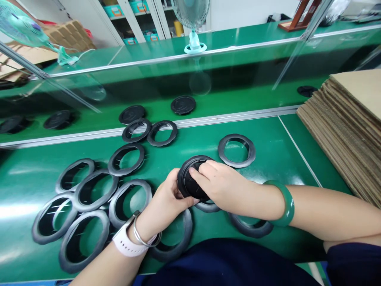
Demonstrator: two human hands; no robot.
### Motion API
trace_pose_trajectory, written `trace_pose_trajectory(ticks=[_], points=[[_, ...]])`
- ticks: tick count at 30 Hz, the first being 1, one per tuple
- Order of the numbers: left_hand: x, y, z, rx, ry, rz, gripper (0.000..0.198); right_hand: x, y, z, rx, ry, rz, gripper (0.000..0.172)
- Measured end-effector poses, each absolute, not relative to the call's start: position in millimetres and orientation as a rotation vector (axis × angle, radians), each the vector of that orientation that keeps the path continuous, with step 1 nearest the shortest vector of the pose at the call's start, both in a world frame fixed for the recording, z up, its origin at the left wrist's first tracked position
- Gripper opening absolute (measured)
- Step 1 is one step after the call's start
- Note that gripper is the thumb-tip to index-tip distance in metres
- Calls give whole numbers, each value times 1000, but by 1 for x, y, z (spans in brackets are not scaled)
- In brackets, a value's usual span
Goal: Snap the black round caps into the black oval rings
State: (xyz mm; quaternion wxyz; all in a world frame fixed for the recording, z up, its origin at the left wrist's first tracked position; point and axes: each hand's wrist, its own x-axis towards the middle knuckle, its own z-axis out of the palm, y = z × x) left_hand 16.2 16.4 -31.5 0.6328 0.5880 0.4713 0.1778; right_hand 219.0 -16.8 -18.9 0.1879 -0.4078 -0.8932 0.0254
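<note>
Both hands meet at a round black plastic part (190, 183), a ring with a dark disc inside it, held tilted above the green table. My left hand (171, 194) grips its left and lower rim, thumb along the bottom edge. Over the upper right side lies my right hand (222, 184), its fingers bent onto the inner face and partly hiding it. Just below, another grey-black ring (208, 206) shows partly behind my hands. A loose ring (237, 151) lies beyond my right hand, and one more ring (253, 227) sits under my right forearm.
Several black rings (95, 190) cluster at the left of the green table (190, 139). Past a metal rail, black discs (183, 105) lie on a green strip. Stacked cardboard (342, 115) stands at right. Two fans, one a green desk fan (195, 41), stand on the back shelf.
</note>
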Motion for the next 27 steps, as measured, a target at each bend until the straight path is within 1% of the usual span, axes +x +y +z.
trace_pose_trajectory(ticks=[4,7,9,11,12,14,15,17,19,21,24,27], points=[[14,14,-37,1408,1080,439,57,216,-17,-23,-1145,-2513,4,34],[15,13,-37,1387,1047,479,61,219,-15,-21,-1127,-2478,6,30],[17,12,-34,1297,999,549,65,223,-14,-19,-1092,-2332,9,25],[19,13,-29,1228,981,638,66,226,-12,-16,-1104,-2062,48,23],[20,13,-27,1216,983,679,67,227,-11,-16,-1133,-1927,111,26],[19,13,-26,1226,996,713,68,229,-7,-18,-1210,-1743,342,29],[18,13,-27,1235,997,704,71,229,-5,-20,-1242,-1697,485,26],[16,11,-30,1249,977,652,79,228,0,-25,-1283,-1646,708,13],[14,8,-34,1276,941,606,86,227,3,-30,-1311,-1598,797,4],[12,5,-36,1340,916,617,81,225,4,-34,-1311,-1564,829,3],[12,3,-36,1475,963,663,62,223,3,-36,-1291,-1507,885,8],[13,3,-32,1600,1066,647,51,220,2,-38,-1292,-1454,917,13]])
